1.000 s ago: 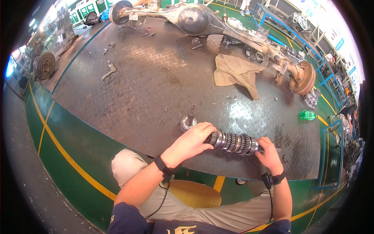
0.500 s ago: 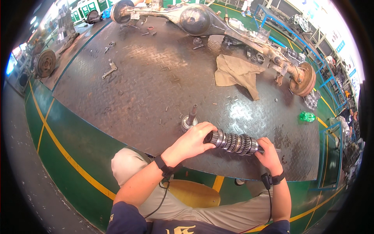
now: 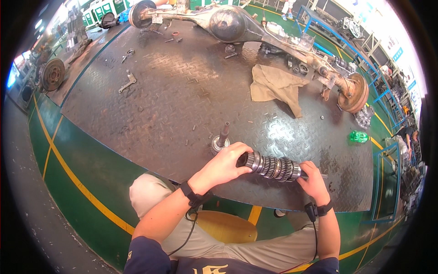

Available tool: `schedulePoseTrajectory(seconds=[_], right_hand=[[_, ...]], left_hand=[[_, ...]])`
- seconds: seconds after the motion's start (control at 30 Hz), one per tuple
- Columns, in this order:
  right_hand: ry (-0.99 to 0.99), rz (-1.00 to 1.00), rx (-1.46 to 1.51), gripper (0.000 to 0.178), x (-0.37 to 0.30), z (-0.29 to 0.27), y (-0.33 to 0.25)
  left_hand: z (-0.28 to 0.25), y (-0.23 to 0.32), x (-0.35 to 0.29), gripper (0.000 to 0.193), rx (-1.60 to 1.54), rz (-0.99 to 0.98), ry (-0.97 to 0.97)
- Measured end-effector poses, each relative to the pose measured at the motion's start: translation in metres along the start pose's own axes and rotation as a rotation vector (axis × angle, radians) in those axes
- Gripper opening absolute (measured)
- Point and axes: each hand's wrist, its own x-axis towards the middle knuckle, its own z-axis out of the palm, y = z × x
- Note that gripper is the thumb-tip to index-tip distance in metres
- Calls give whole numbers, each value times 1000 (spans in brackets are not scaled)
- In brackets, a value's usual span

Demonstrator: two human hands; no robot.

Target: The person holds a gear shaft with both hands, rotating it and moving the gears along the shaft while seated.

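Between my two hands a dark steel gear shaft [image 3: 276, 168], stacked with several toothed gears, lies sideways over the near part of the metal table. My left hand [image 3: 228, 163] is wrapped round its left end, thumb on the near side. On the thin right end of the shaft, my right hand [image 3: 313, 179] is closed, its fingertips partly hidden. Just beyond my left hand a smaller input shaft with a gear at its base [image 3: 221, 140] stands upright on the plate.
A checker-plate steel table [image 3: 182, 105] fills the middle. Across its far side lies a rusty axle housing [image 3: 228, 23], with a brake drum [image 3: 355, 93] at right. A brown cloth [image 3: 276, 86], a green bottle [image 3: 359, 136] and a small metal lever [image 3: 129, 81] lie about.
The hands and the gear shaft hold nearly the same place. The whole view has shifted very slightly.
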Motion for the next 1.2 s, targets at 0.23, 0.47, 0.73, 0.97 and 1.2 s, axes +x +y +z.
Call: schedulePoseTrajectory(seconds=[0.23,0.47,0.73,0.97,1.2], right_hand=[[0,-9,-6,37,0,0,0],[-12,6,-7,37,-1,0,1],[-4,2,1,38,-1,1,3],[-13,15,6,38,-1,0,2],[-24,26,12,41,-1,-1,0]], left_hand=[[-1,-3,2,51,11,14,-2],[0,-4,3,52,-3,-7,-5],[1,-5,3,51,-8,-16,-12],[3,-6,3,51,-21,-22,0],[8,-5,2,46,11,18,41]])
